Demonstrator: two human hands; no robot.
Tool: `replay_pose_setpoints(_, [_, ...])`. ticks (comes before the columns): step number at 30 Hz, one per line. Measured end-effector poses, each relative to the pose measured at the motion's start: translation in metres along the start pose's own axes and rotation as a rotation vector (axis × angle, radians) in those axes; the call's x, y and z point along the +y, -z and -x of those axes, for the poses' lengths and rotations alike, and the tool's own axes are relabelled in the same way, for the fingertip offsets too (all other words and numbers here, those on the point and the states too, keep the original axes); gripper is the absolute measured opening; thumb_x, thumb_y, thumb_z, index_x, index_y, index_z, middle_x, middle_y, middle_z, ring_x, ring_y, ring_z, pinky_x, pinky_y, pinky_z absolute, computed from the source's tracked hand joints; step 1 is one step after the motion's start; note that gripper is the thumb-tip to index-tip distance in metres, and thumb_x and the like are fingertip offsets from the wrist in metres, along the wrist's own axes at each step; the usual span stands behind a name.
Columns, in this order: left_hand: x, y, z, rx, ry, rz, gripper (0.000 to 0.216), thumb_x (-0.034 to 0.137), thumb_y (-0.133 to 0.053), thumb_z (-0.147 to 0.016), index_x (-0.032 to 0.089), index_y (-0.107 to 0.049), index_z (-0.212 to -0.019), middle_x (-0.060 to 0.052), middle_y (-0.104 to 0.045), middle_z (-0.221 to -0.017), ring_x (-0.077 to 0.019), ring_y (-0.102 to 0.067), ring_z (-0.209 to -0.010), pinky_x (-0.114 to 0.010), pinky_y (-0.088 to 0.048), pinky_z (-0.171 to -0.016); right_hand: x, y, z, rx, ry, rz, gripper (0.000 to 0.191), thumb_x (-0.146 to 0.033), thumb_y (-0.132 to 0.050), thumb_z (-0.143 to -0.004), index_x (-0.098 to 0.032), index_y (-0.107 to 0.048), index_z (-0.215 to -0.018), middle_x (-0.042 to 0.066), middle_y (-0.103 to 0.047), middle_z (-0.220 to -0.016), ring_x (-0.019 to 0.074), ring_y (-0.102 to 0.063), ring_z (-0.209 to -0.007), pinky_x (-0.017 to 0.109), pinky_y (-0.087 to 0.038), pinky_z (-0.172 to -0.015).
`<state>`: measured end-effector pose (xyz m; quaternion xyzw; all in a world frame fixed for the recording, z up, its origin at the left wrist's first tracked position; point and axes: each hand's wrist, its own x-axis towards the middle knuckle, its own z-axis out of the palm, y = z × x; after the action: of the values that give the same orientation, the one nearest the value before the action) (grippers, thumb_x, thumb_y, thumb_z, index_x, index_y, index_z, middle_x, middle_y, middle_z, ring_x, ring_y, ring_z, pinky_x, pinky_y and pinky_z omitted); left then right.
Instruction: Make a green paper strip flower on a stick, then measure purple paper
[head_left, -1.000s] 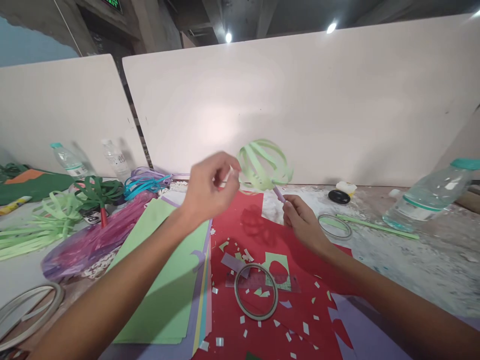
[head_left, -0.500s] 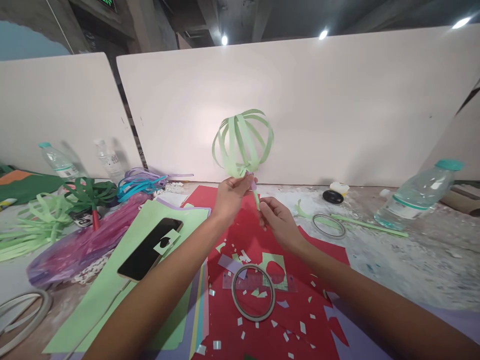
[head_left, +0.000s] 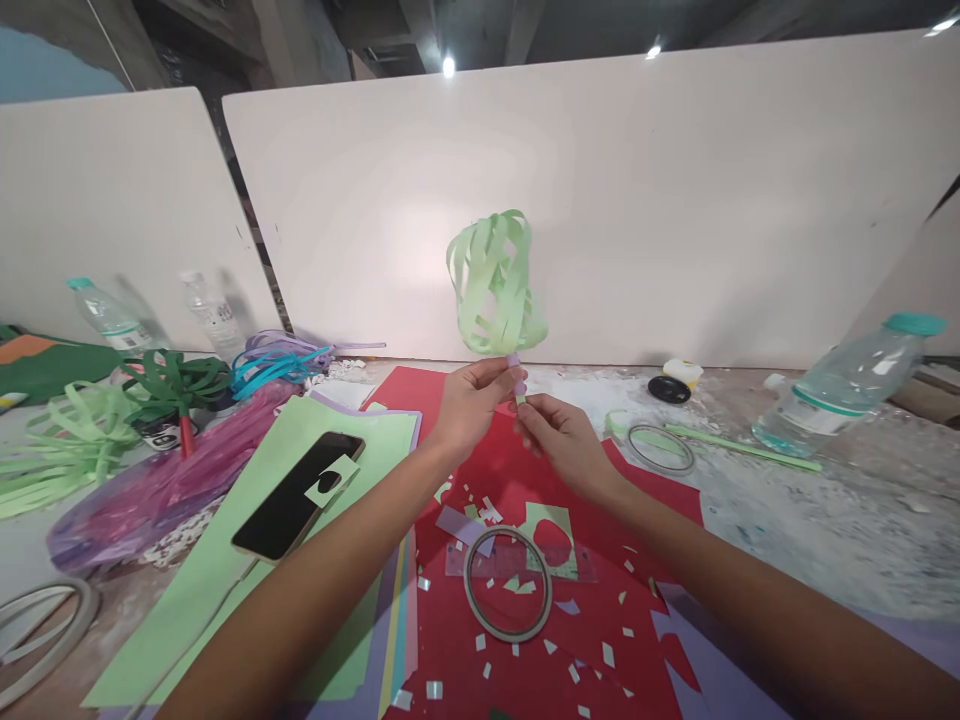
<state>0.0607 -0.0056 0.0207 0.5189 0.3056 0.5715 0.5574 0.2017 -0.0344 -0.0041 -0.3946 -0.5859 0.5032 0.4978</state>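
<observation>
A globe of looped light green paper strips (head_left: 491, 285) stands upright on a thin stem banded with purple paper (head_left: 514, 372). My left hand (head_left: 480, 395) pinches the stem just under the globe. Lower down, my right hand (head_left: 559, 440) grips the stem's bottom end between thumb and fingers. Below both hands lies red paper (head_left: 465, 660), strewn with small white and green scraps. On it rest a ring of tape (head_left: 469, 590), a clear ruler (head_left: 589, 568) and a green piece with a round hole (head_left: 536, 520).
To the left, a phone (head_left: 259, 525) lies on green sheets (head_left: 172, 610), beside pink plastic film (head_left: 225, 430) and paper-strip tufts (head_left: 82, 440). At right are a water bottle (head_left: 810, 410), another tape ring (head_left: 686, 465) and a black lid (head_left: 669, 389). A white panel (head_left: 675, 200) rises behind.
The strip globe has turned and looks narrower and taller, its loops bunched and twisted. My right hand has come up closer to my left along the stem.
</observation>
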Motion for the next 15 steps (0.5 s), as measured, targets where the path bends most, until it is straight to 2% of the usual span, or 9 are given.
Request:
replay_pose_setpoints(4, [0.0031,0.0018,0.0037,-0.105,0.035,0.046,0.028,0.040,-0.072,-0.076,0.015,-0.069,-0.088,-0.001,-0.061,-0.068,-0.0075,-0.050,-0.053,-0.026,-0.044,-0.060,0.0001,0.0005,-0.0005,-0.191,-0.129,-0.203,0.032,-0.051,-0.061,-0.083,-0.019,-0.057,-0.084,-0.001,-0.055,-0.070,0.0092,-0.044,-0.053,0.025,-0.034,-0.051])
replay_pose_setpoints(8, [0.0056,0.0038,0.0052,-0.212,0.120,0.147,0.027,0.041,-0.070,-0.078,0.015,-0.067,-0.086,-0.003,-0.064,-0.074,-0.0068,-0.051,-0.052,-0.025,-0.043,-0.058,-0.0037,0.0023,0.0012,-0.318,-0.242,-0.354,0.032,-0.050,-0.066,-0.078,-0.020,-0.056,-0.083,-0.004,-0.047,-0.065,0.0072,-0.037,-0.049,0.025,-0.036,-0.051])
replay_pose_setpoints(11, [0.0068,0.0043,0.0045,-0.239,0.161,0.181,0.028,0.039,-0.073,-0.076,0.014,-0.068,-0.086,-0.005,-0.066,-0.078,-0.0073,-0.054,-0.054,-0.025,-0.043,-0.058,-0.0030,0.0044,0.0018,-0.343,-0.286,-0.403,0.032,-0.049,-0.070,-0.076,-0.020,-0.056,-0.082,-0.004,-0.048,-0.065,0.0069,-0.037,-0.048,0.024,-0.038,-0.051])
replay_pose_setpoints(15, [0.0075,0.0048,0.0037,-0.166,0.145,0.165,0.027,0.035,-0.078,-0.071,0.013,-0.068,-0.084,-0.003,-0.065,-0.076,-0.0064,-0.052,-0.052,-0.026,-0.044,-0.058,0.0020,0.0067,-0.0003,-0.293,-0.279,-0.392,0.032,-0.047,-0.071,-0.076,-0.019,-0.061,-0.089,-0.001,-0.058,-0.071,0.0074,-0.047,-0.052,0.023,-0.040,-0.050])
